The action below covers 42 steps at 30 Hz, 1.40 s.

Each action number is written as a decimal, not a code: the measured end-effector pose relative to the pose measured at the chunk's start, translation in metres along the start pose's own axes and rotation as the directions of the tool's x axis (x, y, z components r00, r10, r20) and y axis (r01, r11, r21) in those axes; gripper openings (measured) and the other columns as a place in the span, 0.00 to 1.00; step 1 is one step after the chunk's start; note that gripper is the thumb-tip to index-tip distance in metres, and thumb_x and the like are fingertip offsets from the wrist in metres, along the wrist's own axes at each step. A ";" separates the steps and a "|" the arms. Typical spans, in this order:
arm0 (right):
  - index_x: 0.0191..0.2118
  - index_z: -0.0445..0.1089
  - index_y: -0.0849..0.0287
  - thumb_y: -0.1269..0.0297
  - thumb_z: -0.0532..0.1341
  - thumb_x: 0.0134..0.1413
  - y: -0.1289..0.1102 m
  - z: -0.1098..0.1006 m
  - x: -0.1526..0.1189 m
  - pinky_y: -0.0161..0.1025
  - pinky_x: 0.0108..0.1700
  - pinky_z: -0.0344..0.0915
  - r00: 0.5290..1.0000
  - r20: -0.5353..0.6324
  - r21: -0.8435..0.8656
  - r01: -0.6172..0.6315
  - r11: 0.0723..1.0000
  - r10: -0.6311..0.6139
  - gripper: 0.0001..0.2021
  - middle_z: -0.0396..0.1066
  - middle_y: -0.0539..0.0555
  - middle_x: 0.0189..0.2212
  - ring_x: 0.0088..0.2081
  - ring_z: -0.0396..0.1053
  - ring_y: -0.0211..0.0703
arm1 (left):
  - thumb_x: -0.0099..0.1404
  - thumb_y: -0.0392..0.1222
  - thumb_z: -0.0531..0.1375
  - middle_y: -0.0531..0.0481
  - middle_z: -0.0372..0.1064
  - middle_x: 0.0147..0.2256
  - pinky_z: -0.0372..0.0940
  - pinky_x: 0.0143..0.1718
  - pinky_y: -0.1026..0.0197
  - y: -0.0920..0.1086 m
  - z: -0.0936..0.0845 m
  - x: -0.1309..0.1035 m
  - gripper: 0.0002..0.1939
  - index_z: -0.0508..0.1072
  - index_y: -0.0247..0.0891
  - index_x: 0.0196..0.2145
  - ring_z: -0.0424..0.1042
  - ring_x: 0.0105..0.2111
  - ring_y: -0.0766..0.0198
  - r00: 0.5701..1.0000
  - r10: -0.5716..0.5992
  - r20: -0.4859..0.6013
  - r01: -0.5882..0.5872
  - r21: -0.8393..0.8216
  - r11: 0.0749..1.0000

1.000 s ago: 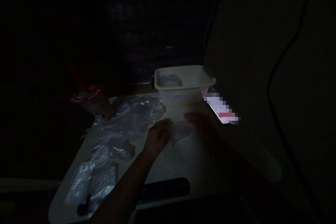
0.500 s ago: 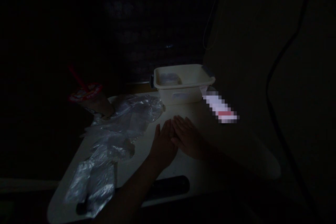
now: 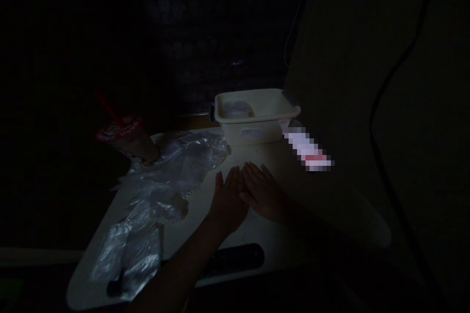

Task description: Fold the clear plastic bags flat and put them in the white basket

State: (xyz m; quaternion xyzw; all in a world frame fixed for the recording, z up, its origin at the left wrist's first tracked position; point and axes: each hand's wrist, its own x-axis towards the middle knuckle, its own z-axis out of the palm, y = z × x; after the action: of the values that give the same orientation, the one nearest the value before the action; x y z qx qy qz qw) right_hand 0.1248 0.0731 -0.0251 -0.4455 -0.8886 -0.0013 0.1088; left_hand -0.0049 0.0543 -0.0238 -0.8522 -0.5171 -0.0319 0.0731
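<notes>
In dim light, my left hand (image 3: 228,201) rests on the white table (image 3: 205,234) with its fingers stretched forward and thumb apart. My right hand (image 3: 265,194) lies beside it, fingers extended, its fingertips touching or overlapping those of my left hand. Neither hand holds anything that I can see. Crumpled clear plastic bags (image 3: 157,203) lie to the left of my hands. Beyond my fingertips stands a cream plastic bin (image 3: 253,133) with grey handles and a clear item (image 3: 237,108) inside.
A cup (image 3: 135,144) with a red straw stands at the back left, beside the plastic. A blurred white and red item (image 3: 306,149) is right of the bin. A dark slot (image 3: 238,259) runs along the near table edge. A dark cable (image 3: 389,181) hangs at right.
</notes>
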 end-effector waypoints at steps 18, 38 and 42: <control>0.53 0.51 0.71 0.53 0.39 0.52 0.000 0.000 0.001 0.49 0.54 0.40 1.000 -0.006 0.019 0.003 1.000 -0.003 0.28 0.49 0.64 0.54 0.55 0.42 0.50 | 0.58 0.39 0.41 0.37 0.47 0.54 0.39 0.50 0.43 0.000 -0.002 0.001 0.25 0.49 0.26 0.53 0.42 0.54 0.53 1.000 0.004 0.007 -0.004 -0.034 0.999; 0.52 0.52 0.70 0.53 0.39 0.52 0.000 0.000 0.001 0.50 0.53 0.41 1.000 -0.008 0.029 -0.001 1.000 0.001 0.28 0.49 0.64 0.53 0.55 0.42 0.49 | 0.59 0.39 0.42 0.37 0.47 0.54 0.39 0.51 0.43 0.000 0.003 0.000 0.24 0.50 0.26 0.52 0.43 0.54 0.53 0.999 0.004 -0.037 -0.004 -0.009 1.000; 0.52 0.52 0.71 0.54 0.39 0.53 0.001 -0.001 0.001 0.50 0.53 0.41 1.000 0.004 0.029 0.004 1.000 -0.004 0.28 0.49 0.65 0.53 0.55 0.42 0.50 | 0.58 0.38 0.42 0.37 0.48 0.54 0.39 0.51 0.44 0.000 0.001 0.001 0.24 0.51 0.27 0.52 0.43 0.54 0.53 1.000 -0.003 -0.015 0.003 -0.013 1.000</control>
State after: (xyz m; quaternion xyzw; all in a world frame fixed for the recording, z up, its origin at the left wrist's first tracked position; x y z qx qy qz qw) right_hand 0.1250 0.0747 -0.0244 -0.4423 -0.8896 0.0121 0.1133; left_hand -0.0046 0.0548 -0.0246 -0.8517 -0.5174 -0.0417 0.0716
